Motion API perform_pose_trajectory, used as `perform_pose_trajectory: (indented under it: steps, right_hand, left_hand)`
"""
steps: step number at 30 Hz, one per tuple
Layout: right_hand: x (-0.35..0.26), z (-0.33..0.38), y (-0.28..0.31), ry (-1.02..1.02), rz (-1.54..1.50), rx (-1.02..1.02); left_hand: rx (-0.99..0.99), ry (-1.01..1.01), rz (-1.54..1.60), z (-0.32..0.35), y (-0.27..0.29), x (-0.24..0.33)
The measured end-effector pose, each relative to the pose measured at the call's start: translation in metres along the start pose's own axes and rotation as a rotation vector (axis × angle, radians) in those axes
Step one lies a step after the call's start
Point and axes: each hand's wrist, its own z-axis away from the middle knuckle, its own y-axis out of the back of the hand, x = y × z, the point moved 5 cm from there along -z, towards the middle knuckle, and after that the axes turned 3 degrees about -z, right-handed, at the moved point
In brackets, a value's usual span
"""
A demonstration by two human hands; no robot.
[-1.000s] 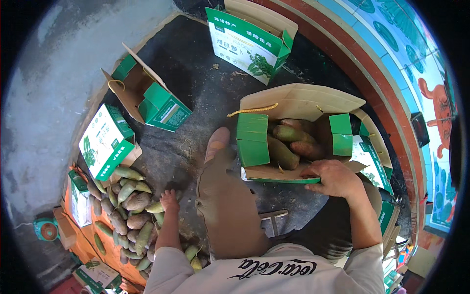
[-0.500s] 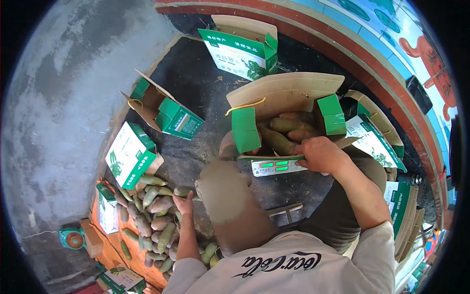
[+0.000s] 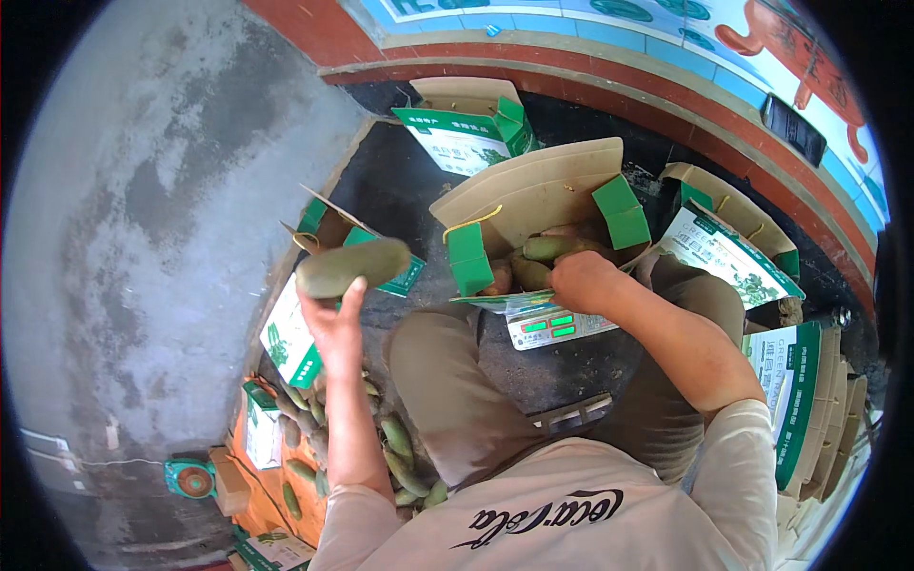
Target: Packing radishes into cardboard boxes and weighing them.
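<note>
My left hand (image 3: 333, 328) is raised at the left, fingers wrapped around a long green radish (image 3: 352, 268) held level in the air. In front of me stands an open cardboard box (image 3: 533, 195) with green side flaps and a yellow cord handle. Several radishes (image 3: 541, 249) lie inside it. Over the near rim of this box reaches my right hand (image 3: 583, 281), beside those radishes; its fingers are hidden from view. Under the box's near side a white scale (image 3: 562, 326) shows a lit display. A heap of radishes (image 3: 398, 438) lies by my left leg.
Green and white boxes stand around me: a far one (image 3: 466, 128), one at the right (image 3: 728, 243), an open one behind the held radish (image 3: 328, 224) and a white one (image 3: 288, 333). Flattened cartons (image 3: 809, 409) lean at the right. A grey wall (image 3: 190, 190) bounds the left.
My left hand has lifted a radish from the heap and carried it up and forward. My right hand has shifted from the box's near rim further in among the radishes.
</note>
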Motion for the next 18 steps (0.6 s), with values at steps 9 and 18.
perform_pose_trajectory:
  steps: [9,18]
  right_hand:
    - [0.001,0.007,0.0,0.043,0.014,0.045]
    - [-0.008,0.006,0.003,0.066,-0.004,0.001]
  left_hand:
    - [-0.405,-0.453,-0.421,0.003,-0.166,0.042]
    - [-0.309,-0.53,-0.464,0.002,-0.154,0.06]
